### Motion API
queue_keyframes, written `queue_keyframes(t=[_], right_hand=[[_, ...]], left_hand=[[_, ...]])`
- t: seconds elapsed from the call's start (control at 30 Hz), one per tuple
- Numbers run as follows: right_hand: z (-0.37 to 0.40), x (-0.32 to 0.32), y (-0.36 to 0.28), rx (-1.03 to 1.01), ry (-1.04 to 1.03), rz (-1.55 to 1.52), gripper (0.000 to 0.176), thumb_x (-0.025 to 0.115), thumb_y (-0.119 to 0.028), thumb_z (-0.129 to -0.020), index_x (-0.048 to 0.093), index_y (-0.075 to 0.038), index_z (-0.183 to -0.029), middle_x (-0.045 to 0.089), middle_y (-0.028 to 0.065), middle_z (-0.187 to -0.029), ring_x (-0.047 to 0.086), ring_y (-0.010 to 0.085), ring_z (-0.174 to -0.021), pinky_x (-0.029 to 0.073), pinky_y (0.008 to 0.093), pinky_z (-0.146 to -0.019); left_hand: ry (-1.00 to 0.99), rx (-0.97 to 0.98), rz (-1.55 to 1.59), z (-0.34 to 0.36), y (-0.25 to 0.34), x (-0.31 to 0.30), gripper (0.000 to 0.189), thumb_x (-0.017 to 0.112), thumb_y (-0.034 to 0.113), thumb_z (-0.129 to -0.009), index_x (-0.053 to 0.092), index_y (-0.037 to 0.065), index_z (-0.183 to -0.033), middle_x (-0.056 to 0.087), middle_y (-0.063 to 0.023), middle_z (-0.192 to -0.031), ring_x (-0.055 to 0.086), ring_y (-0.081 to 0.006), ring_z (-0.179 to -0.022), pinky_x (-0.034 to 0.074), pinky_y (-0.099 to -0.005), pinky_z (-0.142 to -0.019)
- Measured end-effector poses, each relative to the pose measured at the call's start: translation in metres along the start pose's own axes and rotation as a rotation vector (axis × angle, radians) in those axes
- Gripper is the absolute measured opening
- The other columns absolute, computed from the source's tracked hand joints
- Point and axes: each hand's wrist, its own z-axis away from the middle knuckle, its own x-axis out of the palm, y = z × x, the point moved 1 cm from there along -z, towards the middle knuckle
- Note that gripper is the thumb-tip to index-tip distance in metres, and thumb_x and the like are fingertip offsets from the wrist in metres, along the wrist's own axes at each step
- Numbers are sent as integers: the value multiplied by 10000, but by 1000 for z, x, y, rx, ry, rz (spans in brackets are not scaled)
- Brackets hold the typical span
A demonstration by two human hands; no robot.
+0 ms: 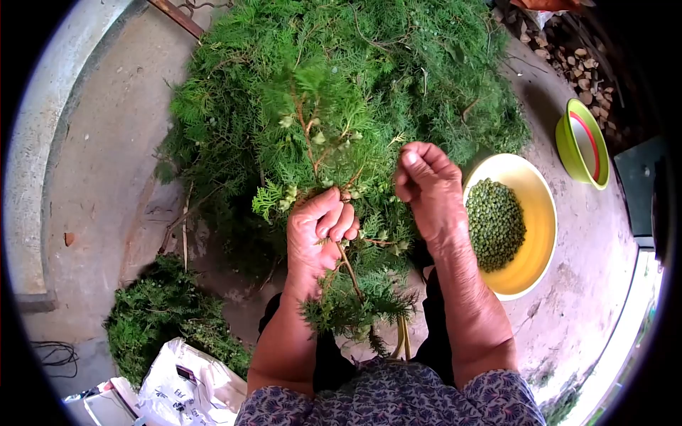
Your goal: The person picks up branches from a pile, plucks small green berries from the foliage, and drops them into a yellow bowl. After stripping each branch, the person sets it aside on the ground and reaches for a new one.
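A green feathery conifer sprig w/ a brown woody stem [312, 153] is gripped mid-stem by the L hand [320, 231], fingers wrapped fully round it. It is held upright, apparently so its tips are presented to the R hand [426, 188]. The R hand is set just right of the L, curled to a near-fist, thumb pressed on forefinger at the foliage edge. Whether anything is pinched can't be told. A round yellow plastic bowl [543, 234], part-filled w/ small green round cones [495, 224], is placed just right of the R wrist, prob. for a short reach. A big heap of cut green branches [398, 64] is piled beyond both hands. A smaller dark-green heap [163, 319] is seen below-left of the L forearm, well apart.
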Motion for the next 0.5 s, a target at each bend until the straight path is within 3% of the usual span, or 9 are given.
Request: queue_keyframes(t=[0.13,0.27,0.33,0.4,0.5], right_hand=[[9,13,-10,226,-37,-191,49,564,-90,-853,568,-46,-874,577,52,-687,479,104,-511,347,211,-423],[10,6,-1,216,-172,-76,117,611,-147,-834,580,-43,-791,576,42,-675,473,96,-498,324,205,-406],[8,2,5,233,-140,-106,129,629,-148,-821,589,-40,-764,577,31,-672,462,85,-485,310,198,-392],[10,1,8,359,-109,-29,88,628,-118,-819,603,-33,-814,590,28,-690,462,78,-484,305,194,-382],[15,7,6,409,-173,6,161,636,-72,-803,612,-17,-952,607,29,-708,499,72,-514,347,184,-415]], left_hand=[[-75,-11,58,-1,-1,-2,422,461,261,-895,391,140,-496,307,47,-422,366,-93,-435,333,-258,-495],[-81,-25,59,0,0,2,397,457,261,-896,429,124,-524,307,47,-408,363,-96,-418,340,-257,-487],[-115,-29,82,-3,-1,-3,370,458,265,-895,461,109,-559,305,50,-400,363,-97,-412,346,-258,-487],[-309,-9,146,-7,-3,-8,384,452,283,-897,465,103,-558,303,50,-389,370,-97,-408,357,-256,-478],[-254,-57,212,-8,-2,-10,443,440,302,-901,432,113,-501,301,44,-381,380,-98,-410,360,-256,-470]])
